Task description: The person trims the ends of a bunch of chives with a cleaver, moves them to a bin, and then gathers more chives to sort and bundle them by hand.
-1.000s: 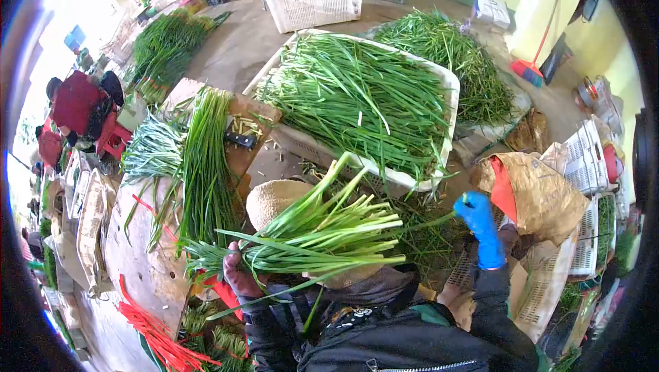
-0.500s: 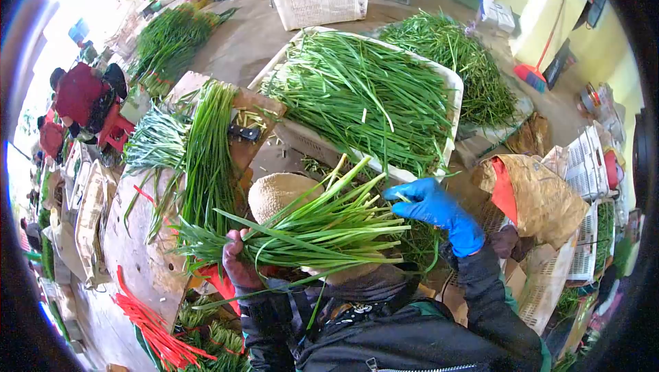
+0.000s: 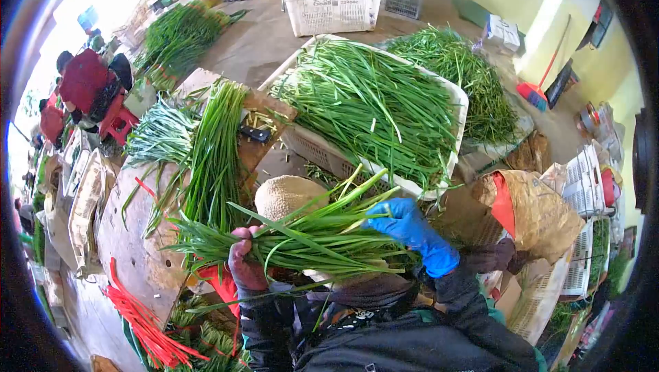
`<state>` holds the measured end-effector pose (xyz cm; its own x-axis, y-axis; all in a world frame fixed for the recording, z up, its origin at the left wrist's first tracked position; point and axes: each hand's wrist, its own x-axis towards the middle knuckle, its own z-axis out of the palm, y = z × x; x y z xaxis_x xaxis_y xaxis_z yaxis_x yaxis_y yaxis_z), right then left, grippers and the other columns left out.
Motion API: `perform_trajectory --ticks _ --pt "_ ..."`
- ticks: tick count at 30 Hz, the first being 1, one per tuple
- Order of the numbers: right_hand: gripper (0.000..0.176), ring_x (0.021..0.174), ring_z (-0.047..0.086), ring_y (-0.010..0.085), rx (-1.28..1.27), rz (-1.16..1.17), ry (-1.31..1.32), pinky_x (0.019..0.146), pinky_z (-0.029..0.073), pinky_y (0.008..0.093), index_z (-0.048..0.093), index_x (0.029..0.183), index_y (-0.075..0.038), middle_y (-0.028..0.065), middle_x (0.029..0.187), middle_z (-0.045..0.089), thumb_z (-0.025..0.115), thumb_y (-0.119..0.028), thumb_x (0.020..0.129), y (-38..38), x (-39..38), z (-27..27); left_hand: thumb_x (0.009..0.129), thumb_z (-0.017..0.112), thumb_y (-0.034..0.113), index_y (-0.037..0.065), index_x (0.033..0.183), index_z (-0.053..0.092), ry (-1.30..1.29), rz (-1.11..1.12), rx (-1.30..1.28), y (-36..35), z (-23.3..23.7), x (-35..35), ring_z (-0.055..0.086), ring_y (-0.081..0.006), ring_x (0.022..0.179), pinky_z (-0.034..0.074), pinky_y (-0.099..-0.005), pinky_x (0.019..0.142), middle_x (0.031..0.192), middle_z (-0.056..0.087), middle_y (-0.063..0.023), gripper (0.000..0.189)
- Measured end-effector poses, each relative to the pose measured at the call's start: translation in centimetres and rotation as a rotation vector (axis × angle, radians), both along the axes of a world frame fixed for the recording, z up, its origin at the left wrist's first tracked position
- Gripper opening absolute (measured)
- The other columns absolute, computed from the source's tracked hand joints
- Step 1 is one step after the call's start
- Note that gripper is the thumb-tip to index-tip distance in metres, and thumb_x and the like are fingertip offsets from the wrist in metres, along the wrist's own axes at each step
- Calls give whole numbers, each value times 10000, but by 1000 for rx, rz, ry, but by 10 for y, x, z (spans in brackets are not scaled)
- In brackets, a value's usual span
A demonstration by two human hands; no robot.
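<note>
My left hand (image 3: 247, 262), in a dark reddish glove, is wrapped round a bundle of long green stalks (image 3: 322, 238) that lies across my lap, leafy tips to the left and pale ends to the right. My right hand (image 3: 412, 231), in a blue glove, is at the pale ends of the bundle with its fingers closed on stalks there. Beyond the bundle is a beige rounded knee cover (image 3: 290, 197). Ahead stands a white crate (image 3: 461, 125) heaped with green stalks (image 3: 371, 104).
Left, a wooden board (image 3: 137, 224) bears more stalks (image 3: 216, 152), a black-handled knife (image 3: 255, 133) and red strips (image 3: 147, 324). Behind are a white basket (image 3: 333, 8) and stalk piles (image 3: 182, 36). A person (image 3: 86, 84) sits far left. A broom (image 3: 533, 94) leans right.
My right hand has moved left onto the bundle's pale ends, and its fingers have closed. My left hand keeps its hold. The whole view has shifted slightly.
</note>
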<state>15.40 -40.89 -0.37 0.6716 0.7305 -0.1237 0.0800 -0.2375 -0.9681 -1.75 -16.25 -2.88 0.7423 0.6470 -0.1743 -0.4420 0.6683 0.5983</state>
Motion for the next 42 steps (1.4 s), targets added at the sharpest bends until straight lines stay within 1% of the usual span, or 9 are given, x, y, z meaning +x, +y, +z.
perform_trajectory --ticks 8,14,15,19,23,28,34,37,42 --pt "114 609 617 121 185 -588 -201 559 502 254 653 796 0 85 747 676 655 -113 786 -113 49 20 757 513 92 34 966 540 -30 15 24 6 -12 -4 574 -317 965 426 -452 917 996 606 -139 219" --pt "381 708 631 177 -567 -536 -154 653 494 318 653 932 -31 90 783 669 748 -298 678 -225 40 -50 746 491 85 41 909 515 -138 -80 71 7 -21 -12 540 -286 936 402 -434 911 885 573 -111 170" --pt "545 800 634 238 -1053 -311 -489 721 489 360 616 1072 -38 145 882 656 764 -346 647 -203 27 -24 738 499 96 48 881 502 -80 -39 52 -1 -8 -10 526 -275 925 393 -421 909 848 552 -102 151" --pt "504 770 623 245 -698 -380 -430 683 480 365 599 1125 -62 159 844 634 728 -310 706 -152 16 -16 727 576 145 56 883 511 -22 -14 273 -9 5 -10 537 -272 906 410 -422 891 854 557 -108 191" --pt "260 573 538 186 -123 -256 -408 553 442 308 669 903 -80 81 662 580 679 -309 779 -63 37 13 719 620 177 50 889 522 33 2 291 -20 18 -7 544 -268 900 415 -416 885 858 560 -109 234" --pt "248 701 566 98 -619 131 -492 660 474 259 659 913 -5 34 742 632 707 -214 789 22 41 15 746 641 246 31 889 527 -68 -63 417 -22 20 -11 549 -267 884 418 -415 872 849 570 -117 283" --pt "143 683 615 126 249 -91 -77 646 492 296 671 816 -5 77 731 669 628 -139 837 39 18 38 770 623 217 14 884 520 -40 2 405 -29 19 -5 557 -277 882 426 -425 872 862 581 -138 255" --pt "118 675 604 90 178 -418 -247 627 488 239 677 829 -16 39 760 677 613 -114 838 2 46 64 754 592 161 19 880 507 16 -11 253 -22 13 -7 556 -284 893 424 -423 888 838 574 -134 207" --pt "160 588 565 105 -185 -403 -242 557 472 272 653 843 10 39 761 670 608 -144 844 -59 76 16 721 573 120 35 880 501 28 7 286 -20 14 -6 555 -286 885 422 -428 887 835 569 -131 194"
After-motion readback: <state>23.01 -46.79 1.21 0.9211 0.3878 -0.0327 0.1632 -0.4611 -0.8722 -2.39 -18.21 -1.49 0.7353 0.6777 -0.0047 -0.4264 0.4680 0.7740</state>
